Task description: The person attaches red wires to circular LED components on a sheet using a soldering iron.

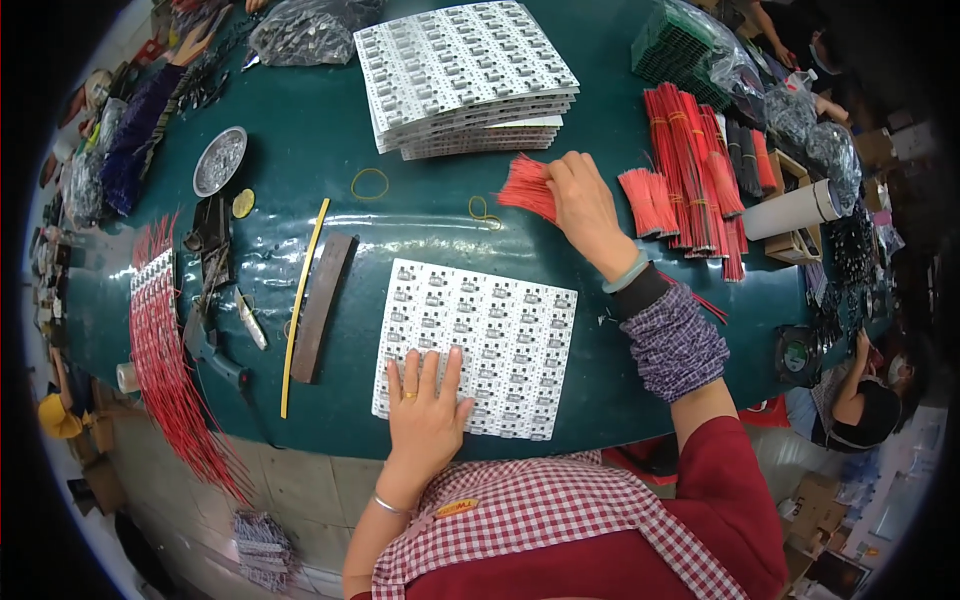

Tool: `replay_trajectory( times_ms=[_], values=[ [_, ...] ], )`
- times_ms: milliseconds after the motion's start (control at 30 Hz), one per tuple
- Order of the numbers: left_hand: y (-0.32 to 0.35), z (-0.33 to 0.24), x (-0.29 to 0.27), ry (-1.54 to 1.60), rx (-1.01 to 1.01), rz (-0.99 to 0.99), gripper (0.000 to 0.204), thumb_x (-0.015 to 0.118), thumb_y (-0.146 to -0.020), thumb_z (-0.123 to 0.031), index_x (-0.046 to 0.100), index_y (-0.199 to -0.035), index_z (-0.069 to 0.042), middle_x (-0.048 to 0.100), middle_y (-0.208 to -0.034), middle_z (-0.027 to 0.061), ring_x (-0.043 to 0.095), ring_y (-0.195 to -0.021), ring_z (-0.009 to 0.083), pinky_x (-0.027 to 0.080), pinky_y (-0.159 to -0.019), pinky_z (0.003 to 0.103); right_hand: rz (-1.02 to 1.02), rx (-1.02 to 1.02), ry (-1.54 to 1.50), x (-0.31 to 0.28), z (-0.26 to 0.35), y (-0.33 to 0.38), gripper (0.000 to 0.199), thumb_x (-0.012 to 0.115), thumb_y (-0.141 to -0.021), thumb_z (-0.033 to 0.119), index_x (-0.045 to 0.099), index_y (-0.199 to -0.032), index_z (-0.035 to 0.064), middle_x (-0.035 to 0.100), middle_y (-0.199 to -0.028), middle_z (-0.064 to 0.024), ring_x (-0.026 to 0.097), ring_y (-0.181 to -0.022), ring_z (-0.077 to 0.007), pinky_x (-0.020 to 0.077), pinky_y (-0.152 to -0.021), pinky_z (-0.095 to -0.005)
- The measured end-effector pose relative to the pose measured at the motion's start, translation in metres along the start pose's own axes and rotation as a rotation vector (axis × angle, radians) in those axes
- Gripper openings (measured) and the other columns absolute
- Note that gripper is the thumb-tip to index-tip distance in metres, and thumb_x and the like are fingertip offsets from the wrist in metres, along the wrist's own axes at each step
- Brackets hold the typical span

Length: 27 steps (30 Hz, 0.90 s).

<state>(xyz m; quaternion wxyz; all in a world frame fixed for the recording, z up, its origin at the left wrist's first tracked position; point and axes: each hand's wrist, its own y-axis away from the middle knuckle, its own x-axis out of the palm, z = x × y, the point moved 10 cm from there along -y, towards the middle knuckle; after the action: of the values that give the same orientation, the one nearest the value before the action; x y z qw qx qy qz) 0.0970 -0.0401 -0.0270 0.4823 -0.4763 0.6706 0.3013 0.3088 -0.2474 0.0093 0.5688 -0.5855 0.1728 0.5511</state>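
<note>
The right hand point(583, 205) reaches across the worktop point(420, 225), its fingers point(558, 176) closed on a small bundle of short red wires point(528, 187) whose cut ends fan out to the left. The bundle lies on the green surface just below the stack of white panel boards point(465, 75) and above the single white panel board point(475, 345) that lies flat in front of the person. The left hand point(427, 405) rests palm down on the near left corner of that single board, fingers point(420, 370) straight and slightly spread, gripping nothing; a ring shows on one finger and a thin bangle on the wrist.

Just right of the right hand lies another cut bunch of red wires point(648, 200), and beyond it a larger heap of tied red wire bundles point(695, 165), with a white cardboard tube point(795, 208) beside them. Two yellow rubber bands lie loose on the worktop, one point(369, 183) left of the held bundle and one point(484, 210) just below it.

To the left of the single board lie a dark flat bar point(322, 305) and a long yellow strip point(300, 305), side by side and slanted. Farther left are a dark hand tool point(212, 300), a round metal dish point(220, 160) of small parts, and a board with long red wires point(165, 350) hanging over the worktop's edge. A stack of green boards in a plastic bag point(690, 45) sits at the far right corner, well apart from both hands.
</note>
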Motion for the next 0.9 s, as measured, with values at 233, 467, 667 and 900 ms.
replay_trajectory(
  times_ms=[233, 467, 667, 900],
  values=[
    [-0.003, 0.055, -0.022, -0.071, 0.014, 0.074, 0.069, 0.07, -0.087, -0.021, 0.045, -0.151, -0.014, 0.052, -0.136, 0.017, 0.043, -0.133, 0.0422, 0.025, -0.117, 0.059, -0.056, 0.071, -0.105, -0.019, -0.007, 0.007, 0.013, 0.058, -0.092, 0.0, 0.059, -0.105, 0.0006, 0.059, -0.102, -0.0146, 0.061, -0.093, -0.0371, 0.05, -0.078, -0.0427],
    [-0.001, 0.067, -0.026, -0.002, 0.052, 0.103, 0.064, 0.063, -0.092, -0.017, 0.043, -0.152, -0.011, 0.05, -0.139, 0.0168, 0.041, -0.135, 0.0445, 0.023, -0.118, 0.058, -0.061, -0.003, -0.143, -0.035, 0.025, 0.013, 0.023, 0.06, -0.084, -0.008, 0.065, -0.103, 0.0027, 0.06, -0.095, -0.0136, 0.062, -0.088, -0.0349, 0.0519, -0.075, -0.0428],
    [0.003, 0.082, -0.05, 0.243, 0.004, -0.147, 0.058, 0.068, -0.089, -0.01, 0.051, -0.144, -0.007, 0.059, -0.126, 0.0183, 0.049, -0.127, 0.0435, 0.036, -0.112, 0.05, -0.044, 0.047, -0.17, -0.019, -0.007, 0.025, 0.015, 0.064, -0.085, -0.004, 0.068, -0.098, 0.0022, 0.063, -0.094, -0.0132, 0.063, -0.09, -0.0337, 0.0518, -0.076, -0.0415],
    [-0.026, 0.143, -0.084, -0.21, -0.258, -0.369, 0.053, 0.068, -0.088, -0.007, 0.052, -0.137, 0.0, 0.063, -0.118, 0.0209, 0.058, -0.104, 0.0398, 0.048, -0.088, 0.047, -0.15, 0.209, -0.358, -0.01, -0.028, 0.03, 0.01, 0.069, -0.086, 0.0, 0.07, -0.096, 0.001, 0.065, -0.089, -0.0129, 0.064, -0.079, -0.0277, 0.0504, -0.07, -0.0349]
  ],
)
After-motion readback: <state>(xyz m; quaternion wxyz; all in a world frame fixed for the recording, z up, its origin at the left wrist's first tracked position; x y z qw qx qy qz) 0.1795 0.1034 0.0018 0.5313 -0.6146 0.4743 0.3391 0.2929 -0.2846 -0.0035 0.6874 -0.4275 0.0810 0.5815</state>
